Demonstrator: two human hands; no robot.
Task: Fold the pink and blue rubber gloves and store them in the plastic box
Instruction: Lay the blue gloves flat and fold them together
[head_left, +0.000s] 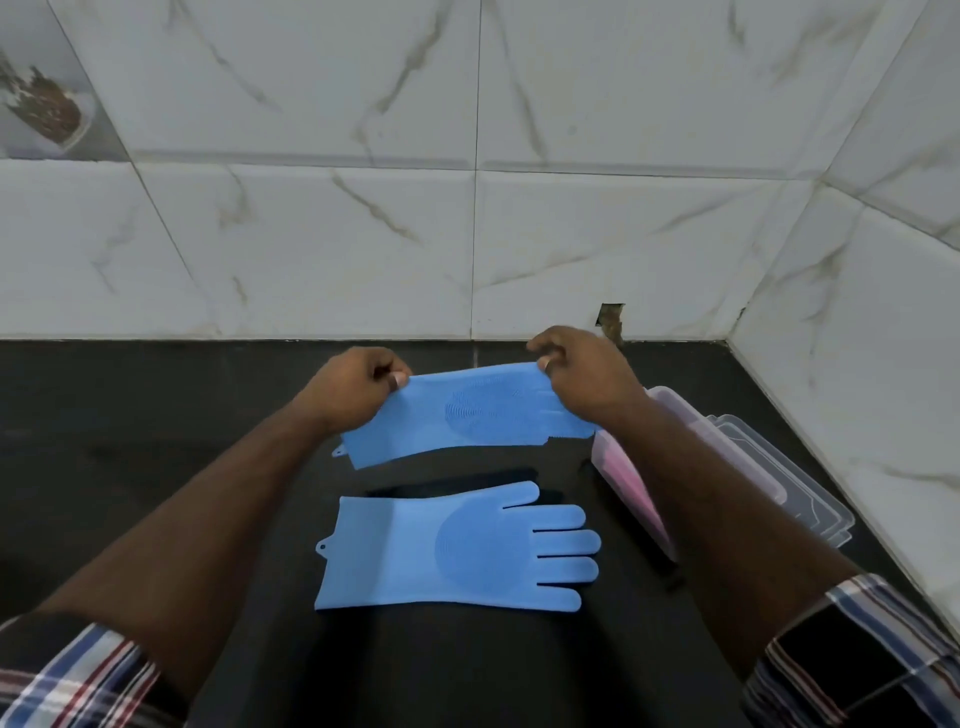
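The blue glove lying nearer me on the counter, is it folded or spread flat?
Spread flat: the nearer blue glove lies open on the counter, with its fingers extended.

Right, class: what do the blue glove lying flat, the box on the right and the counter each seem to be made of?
Blue glove: soft rubber or silicone, matte, with a ribbed scrubbing patch on its palm.
Box: clear hard plastic; pink shows through its wall.
Counter: dark polished stone, probably granite, judging by its faint sheen.
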